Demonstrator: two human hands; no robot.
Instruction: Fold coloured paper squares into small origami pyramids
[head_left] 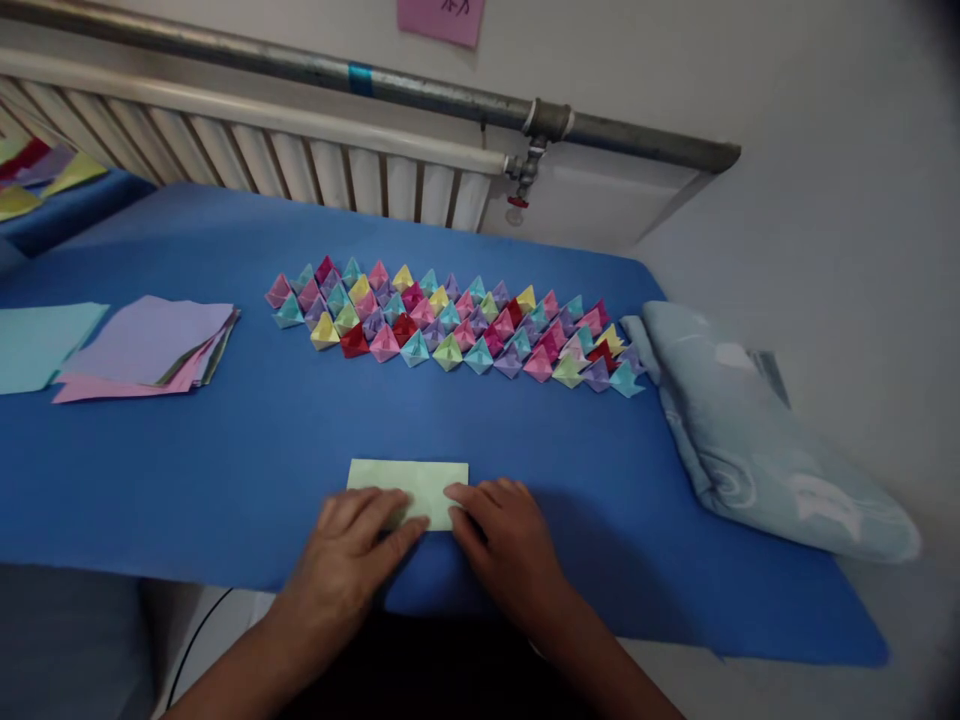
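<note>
A pale green paper rectangle (427,487) lies flat on the blue table near its front edge. My left hand (352,550) rests over its lower left part, thumb and fingers apart. At its right edge, my right hand (506,535) touches the paper with thumb and fingertips, the thumb a little apart from the fingers. Both hands press down from above, and neither grips the sheet. Farther back stand several rows of small folded paper pieces (448,352) in many colours.
Stacked coloured sheets (165,335) and turquoise paper (45,345) lie on the left of the blue table (247,460). A folded light-blue cloth (750,430) is at the right. Behind are a radiator (330,180) and a metal pipe (450,97).
</note>
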